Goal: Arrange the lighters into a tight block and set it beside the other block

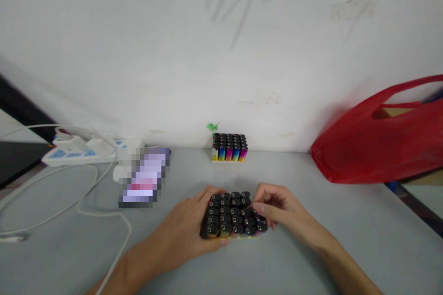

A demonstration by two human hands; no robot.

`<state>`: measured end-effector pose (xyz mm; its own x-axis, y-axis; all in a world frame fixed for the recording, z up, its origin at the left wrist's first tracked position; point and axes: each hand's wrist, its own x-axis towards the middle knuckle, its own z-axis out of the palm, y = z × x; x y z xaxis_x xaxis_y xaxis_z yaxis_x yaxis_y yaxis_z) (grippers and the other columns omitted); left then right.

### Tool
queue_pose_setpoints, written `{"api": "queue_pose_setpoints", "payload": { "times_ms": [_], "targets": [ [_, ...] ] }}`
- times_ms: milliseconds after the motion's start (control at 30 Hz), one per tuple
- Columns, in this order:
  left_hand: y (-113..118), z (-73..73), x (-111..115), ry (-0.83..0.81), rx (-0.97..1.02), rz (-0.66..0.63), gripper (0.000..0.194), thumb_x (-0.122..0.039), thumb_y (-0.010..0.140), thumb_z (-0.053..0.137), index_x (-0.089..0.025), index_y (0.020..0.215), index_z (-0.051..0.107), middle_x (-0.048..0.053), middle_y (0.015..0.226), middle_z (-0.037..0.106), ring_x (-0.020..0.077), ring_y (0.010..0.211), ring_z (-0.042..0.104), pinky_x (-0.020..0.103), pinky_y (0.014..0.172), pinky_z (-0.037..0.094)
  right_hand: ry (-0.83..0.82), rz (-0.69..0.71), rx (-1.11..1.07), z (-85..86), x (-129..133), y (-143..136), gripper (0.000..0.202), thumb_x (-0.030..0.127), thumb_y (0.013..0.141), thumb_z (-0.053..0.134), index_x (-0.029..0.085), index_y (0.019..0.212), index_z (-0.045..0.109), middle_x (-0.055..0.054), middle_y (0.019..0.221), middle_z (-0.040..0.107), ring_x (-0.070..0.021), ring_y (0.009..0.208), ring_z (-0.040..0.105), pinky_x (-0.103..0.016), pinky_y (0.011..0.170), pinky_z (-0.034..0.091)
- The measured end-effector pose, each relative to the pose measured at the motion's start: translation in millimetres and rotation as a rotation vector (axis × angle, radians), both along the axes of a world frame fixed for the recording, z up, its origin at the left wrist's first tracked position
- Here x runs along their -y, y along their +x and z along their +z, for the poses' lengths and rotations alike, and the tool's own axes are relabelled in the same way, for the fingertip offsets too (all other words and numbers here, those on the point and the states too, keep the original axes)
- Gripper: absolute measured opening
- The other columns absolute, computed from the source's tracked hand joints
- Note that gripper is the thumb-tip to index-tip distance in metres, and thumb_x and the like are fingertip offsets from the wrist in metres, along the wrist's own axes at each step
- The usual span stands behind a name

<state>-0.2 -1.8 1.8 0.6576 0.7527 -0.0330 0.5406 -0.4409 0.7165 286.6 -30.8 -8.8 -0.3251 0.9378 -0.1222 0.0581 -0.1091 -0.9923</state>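
A tray of lighters (230, 216) is in front of me, the black-topped lighters packed upright in rows. My left hand (188, 219) wraps round its left side, fingers behind and thumb along the front edge. Over the right side of the block is my right hand (277, 205), thumb and forefinger closed together at the far right corner. Those fingers cover some lighters there, and what they pinch is hidden. Farther back, against the wall, stands a second tray of lighters (229, 148) with yellow, blue and pink bodies showing; neither hand touches it.
A phone (147, 177) with a lit, blurred screen lies to the left. Behind it is a white power strip (79, 152) with plugs, and a white cable (122, 216) loops across the grey table (290, 170). A red bag (377, 143) stands at the right by the wall.
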Motion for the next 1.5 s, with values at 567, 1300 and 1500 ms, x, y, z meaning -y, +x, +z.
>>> {"api": "queue_pose_setpoints", "payload": {
  "times_ms": [567, 1300, 1500],
  "targets": [
    [1, 2.9, 1, -0.022, 0.004, -0.007, 0.065, -0.026, 0.085, 0.091, -0.032, 0.140, 0.056, 0.003, 0.139, 0.072, 0.0320, 0.127, 0.071, 0.043, 0.105, 0.056, 0.259, -0.129, 0.256, 2.6, 5, 3, 0.048, 0.054, 0.108, 0.067, 0.020, 0.074, 0.066, 0.001, 0.068, 0.061, -0.0144, 0.061, 0.052, -0.030, 0.060, 0.041],
    [-1, 1.4, -1, -0.023, 0.003, -0.007, 0.067, -0.032, 0.085, 0.093, -0.034, 0.141, 0.057, 0.001, 0.143, 0.070, 0.0305, 0.129, 0.070, 0.041, 0.108, 0.055, -0.407, -0.039, 1.185, 35.0, 20, 63, 0.064, 0.076, 0.088, 0.072, 0.022, 0.054, 0.064, -0.012, 0.058, 0.074, -0.0236, 0.044, 0.063, -0.036, 0.051, 0.043],
    [-1, -0.3, -2, -0.022, 0.013, -0.006, 0.066, -0.032, 0.085, 0.093, -0.033, 0.141, 0.057, 0.001, 0.140, 0.071, 0.0303, 0.127, 0.071, 0.041, 0.107, 0.056, -0.156, 0.029, 0.922, 22.8, 18, 52, 0.035, 0.041, 0.088, 0.078, 0.021, 0.060, 0.067, -0.006, 0.061, 0.076, -0.0209, 0.057, 0.066, -0.031, 0.054, 0.042]
  ]
}}
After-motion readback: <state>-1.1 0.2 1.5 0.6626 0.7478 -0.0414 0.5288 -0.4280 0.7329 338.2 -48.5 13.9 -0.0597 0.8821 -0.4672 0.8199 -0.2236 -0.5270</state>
